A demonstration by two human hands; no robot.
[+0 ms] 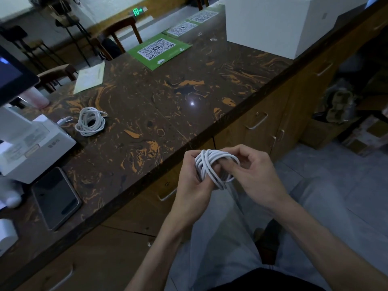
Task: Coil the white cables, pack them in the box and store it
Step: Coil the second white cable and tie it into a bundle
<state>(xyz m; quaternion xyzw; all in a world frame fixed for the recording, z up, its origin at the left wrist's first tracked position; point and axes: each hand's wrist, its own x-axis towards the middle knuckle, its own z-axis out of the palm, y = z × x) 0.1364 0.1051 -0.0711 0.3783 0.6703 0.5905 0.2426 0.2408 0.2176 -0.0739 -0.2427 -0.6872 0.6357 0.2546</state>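
Observation:
A white cable [212, 162] wound into a loose coil sits between both hands, in front of the counter's edge. My left hand [194, 181] grips the coil from the left, fingers curled around its loops. My right hand [255, 175] pinches the loops from the right side. A loose end trails down below the coil. A second white cable coil [90, 122] lies on the dark marbled counter [168, 106] at the left, its plug end beside it. A large white box [273, 24] stands at the counter's far right.
A white device [31, 143] and a dark phone [55, 198] sit at the counter's left end. Green QR-code signs [159, 50] and a paper sheet [90, 77] lie further back. Wooden drawers [258, 120] run below the counter. Chairs stand beyond it.

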